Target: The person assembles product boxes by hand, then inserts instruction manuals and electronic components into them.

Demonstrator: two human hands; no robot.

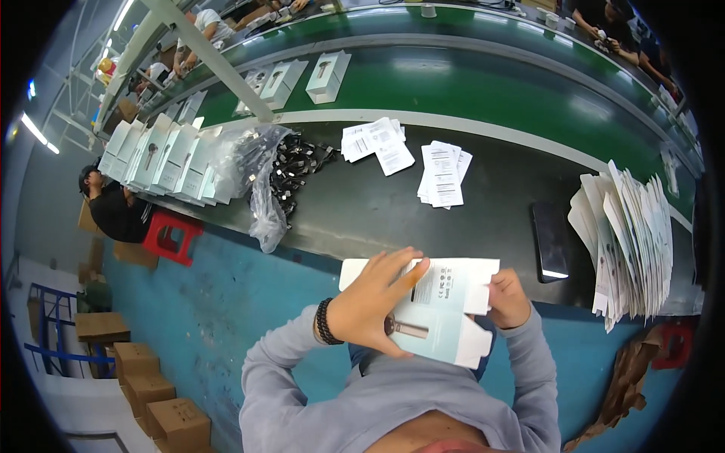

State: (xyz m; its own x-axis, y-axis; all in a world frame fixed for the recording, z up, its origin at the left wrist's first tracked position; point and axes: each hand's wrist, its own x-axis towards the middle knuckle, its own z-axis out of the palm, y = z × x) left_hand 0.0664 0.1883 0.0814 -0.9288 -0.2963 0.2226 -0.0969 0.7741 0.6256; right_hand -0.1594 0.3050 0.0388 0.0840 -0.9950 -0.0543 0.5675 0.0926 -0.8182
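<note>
Holding one flat white carton over my lap, just below the table edge: my left hand is lying across its face with fingers spread and curled on it, my right hand is pinching its right flap. Lying on the dark table: two leaflet piles, one black phone, one fanned stack of flat cartons, one clear bag of black cables, one row of folded boxes. Running beyond is a green conveyor belt carrying three boxes. Blue floor, one red stool.
</note>
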